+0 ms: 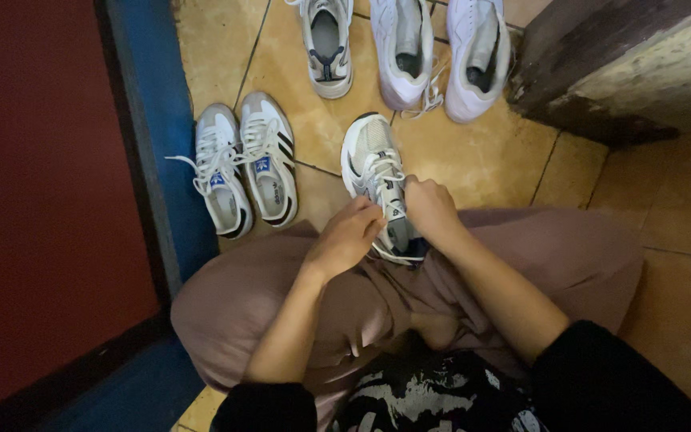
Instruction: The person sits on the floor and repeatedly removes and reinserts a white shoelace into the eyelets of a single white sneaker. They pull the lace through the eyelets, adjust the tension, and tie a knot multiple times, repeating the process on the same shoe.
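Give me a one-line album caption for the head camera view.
Both hands, left hand and right hand, work the laces of a white sneaker on a tiled floor.

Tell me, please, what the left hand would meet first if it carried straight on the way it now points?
Probably the grey-and-white sneaker between the knees: the left hand points up and right at its laces and already looks in contact with them, though depth is hard to judge.
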